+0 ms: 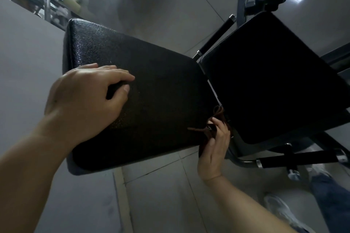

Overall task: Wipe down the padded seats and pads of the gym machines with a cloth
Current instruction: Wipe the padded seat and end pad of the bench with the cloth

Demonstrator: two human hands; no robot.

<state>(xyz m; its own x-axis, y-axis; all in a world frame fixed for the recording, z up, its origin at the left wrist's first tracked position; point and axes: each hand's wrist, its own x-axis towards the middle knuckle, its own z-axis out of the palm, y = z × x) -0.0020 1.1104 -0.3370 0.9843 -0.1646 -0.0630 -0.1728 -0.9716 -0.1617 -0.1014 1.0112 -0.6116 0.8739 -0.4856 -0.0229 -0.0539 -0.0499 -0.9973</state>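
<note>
Left hand (pixel 85 96) lies spread flat on the textured back pad (pixel 155 85), bracing it; right hand (pixel 214 145) pinches a brown cloth (pixel 219 114) at the pad's lower corner beside the seat pad (pixel 274 73); overlapping strokes with steady pressure would serve best

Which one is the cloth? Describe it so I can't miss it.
Start at the large textured black pad under the left hand. At its near right corner, beside the smoother seat pad, the right hand pinches the cloth: small, crumpled, reddish-brown.
</note>
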